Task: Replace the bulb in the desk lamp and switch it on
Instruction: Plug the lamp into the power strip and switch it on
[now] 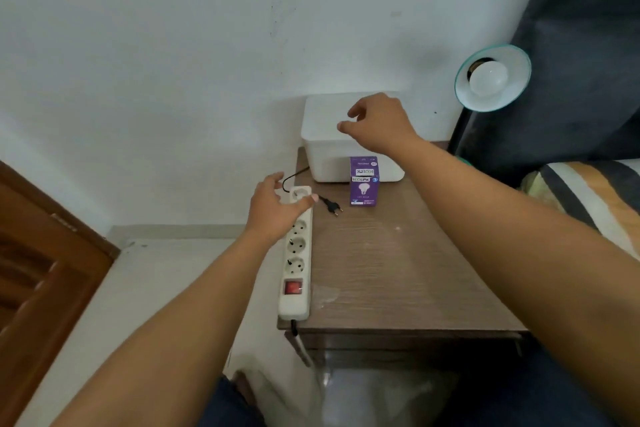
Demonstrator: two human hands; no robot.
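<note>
The left hand (277,210), open, rests on the power strip (296,255); the right hand (375,123), empty, hovers above. The lamp plug (332,206) lies unplugged beside it. At two o'clock, the desk lamp (493,78) holds a bulb (488,78); the boxed bulb (363,182) stands unopened. Replacement seems not yet begun.

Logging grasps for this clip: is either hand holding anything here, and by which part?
Nothing is held. The left hand rests open on the white power strip; the right hand hovers open over the white plastic box.
</note>
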